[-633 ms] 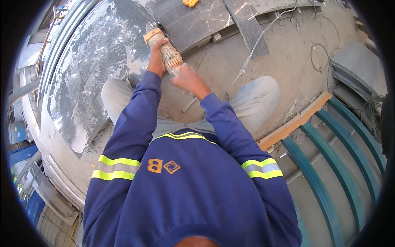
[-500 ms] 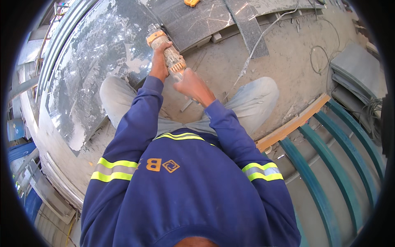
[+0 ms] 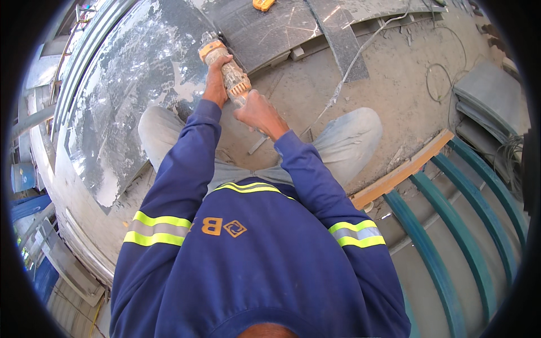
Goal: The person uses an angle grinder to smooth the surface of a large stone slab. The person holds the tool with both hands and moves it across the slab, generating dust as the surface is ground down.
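Note:
A dusty angle grinder point(image 3: 232, 74) with orange parts slants away from me, its head end at the edge of a dark stone slab point(image 3: 141, 73) blotched with pale dust. My left hand point(image 3: 215, 80) is wrapped round its body just behind the head. Farther back, my right hand point(image 3: 260, 114) grips the rear end of the grinder. The disc cannot be made out from here. Both forearms, in blue sleeves, reach forward between my bent knees.
Another grey slab point(image 3: 270, 34) lies at the far side, with a yellow tool point(image 3: 263, 4) on it. A pale cable point(image 3: 338, 90) crosses the dusty floor. Stacked slabs point(image 3: 487, 93) stand at right, near teal metal bars point(image 3: 431, 253) and a wooden beam point(image 3: 403, 169).
The grinder and both my hands have shifted slightly to the left. My grip on the tool is the same.

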### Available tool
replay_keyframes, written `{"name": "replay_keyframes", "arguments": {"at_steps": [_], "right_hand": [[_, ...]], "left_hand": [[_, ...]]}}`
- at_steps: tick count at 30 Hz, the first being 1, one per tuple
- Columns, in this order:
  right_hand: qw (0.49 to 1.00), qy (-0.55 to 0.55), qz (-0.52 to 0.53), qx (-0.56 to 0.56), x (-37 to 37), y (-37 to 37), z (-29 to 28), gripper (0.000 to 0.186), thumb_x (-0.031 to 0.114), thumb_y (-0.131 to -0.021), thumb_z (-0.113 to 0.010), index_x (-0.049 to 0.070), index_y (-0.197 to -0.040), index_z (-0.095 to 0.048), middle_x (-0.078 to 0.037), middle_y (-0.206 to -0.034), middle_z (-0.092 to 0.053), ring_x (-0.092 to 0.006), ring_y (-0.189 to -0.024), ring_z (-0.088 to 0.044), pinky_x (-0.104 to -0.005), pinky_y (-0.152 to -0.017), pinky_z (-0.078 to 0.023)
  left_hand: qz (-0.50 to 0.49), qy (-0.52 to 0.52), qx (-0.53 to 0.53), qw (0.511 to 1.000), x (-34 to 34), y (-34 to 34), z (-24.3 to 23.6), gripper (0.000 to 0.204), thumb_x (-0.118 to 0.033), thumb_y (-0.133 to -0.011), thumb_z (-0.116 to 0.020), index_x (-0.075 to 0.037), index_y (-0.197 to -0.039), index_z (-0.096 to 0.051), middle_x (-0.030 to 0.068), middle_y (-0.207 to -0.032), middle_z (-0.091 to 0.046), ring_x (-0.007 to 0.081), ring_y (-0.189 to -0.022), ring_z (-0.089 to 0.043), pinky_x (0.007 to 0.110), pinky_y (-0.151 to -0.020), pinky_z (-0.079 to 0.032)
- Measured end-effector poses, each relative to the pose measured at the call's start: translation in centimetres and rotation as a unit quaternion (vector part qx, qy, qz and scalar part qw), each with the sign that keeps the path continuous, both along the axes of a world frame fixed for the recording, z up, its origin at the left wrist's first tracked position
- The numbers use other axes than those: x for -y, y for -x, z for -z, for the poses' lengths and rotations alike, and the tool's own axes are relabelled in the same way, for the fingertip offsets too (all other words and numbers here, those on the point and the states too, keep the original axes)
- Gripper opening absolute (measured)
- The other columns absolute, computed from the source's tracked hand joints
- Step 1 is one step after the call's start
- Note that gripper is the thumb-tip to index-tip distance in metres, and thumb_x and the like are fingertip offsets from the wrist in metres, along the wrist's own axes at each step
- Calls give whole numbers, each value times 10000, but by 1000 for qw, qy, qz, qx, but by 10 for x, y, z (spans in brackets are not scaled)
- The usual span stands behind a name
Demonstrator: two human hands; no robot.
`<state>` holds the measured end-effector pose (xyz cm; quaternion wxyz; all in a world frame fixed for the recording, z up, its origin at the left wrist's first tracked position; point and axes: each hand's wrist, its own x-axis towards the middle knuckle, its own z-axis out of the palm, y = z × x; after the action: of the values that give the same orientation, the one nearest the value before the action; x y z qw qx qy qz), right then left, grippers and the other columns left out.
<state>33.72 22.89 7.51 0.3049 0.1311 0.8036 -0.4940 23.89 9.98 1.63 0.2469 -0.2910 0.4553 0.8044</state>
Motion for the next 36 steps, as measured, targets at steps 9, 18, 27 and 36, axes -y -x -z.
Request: {"name": "replay_keyframes", "arguments": {"at_steps": [9,18,27,36], "right_hand": [[999,-31,14,-34,-2,-27,13,313,161,-734,-655,-123,-864,-642,-266,-680,-663,-339,-540,-682,-406,-543,-547],[1000,-11,2,-9,-1,-4,-2,387,175,-738,-667,-151,-939,-616,-277,-724,-679,-341,-571,-701,-413,-544,-555],[999,-32,-3,-8,-6,-22,-7,454,192,-737,-678,-172,-993,-591,-296,-768,-688,-338,-601,-713,-416,-568,-564],[1000,-12,0,-13,2,-2,8,340,175,-729,-663,-129,-878,-631,-287,-747,-686,-357,-596,-706,-420,-576,-558]], "left_hand": [[-4,2,13,1000,-5,-22,-1,326,-266,-836,-680,-22,-1007,-548,158,-783,-637,313,-662,-692,459,-616,-611],[-9,0,14,1000,-2,-2,-3,300,-233,-796,-709,-48,-982,-566,123,-747,-615,287,-601,-666,461,-578,-606],[3,-7,8,1000,-3,-21,6,364,-285,-822,-694,-24,-1022,-538,160,-792,-639,312,-671,-693,467,-616,-610],[14,-3,15,1000,2,5,5,345,-287,-821,-686,-26,-999,-547,159,-785,-633,315,-659,-687,482,-617,-611]]}}
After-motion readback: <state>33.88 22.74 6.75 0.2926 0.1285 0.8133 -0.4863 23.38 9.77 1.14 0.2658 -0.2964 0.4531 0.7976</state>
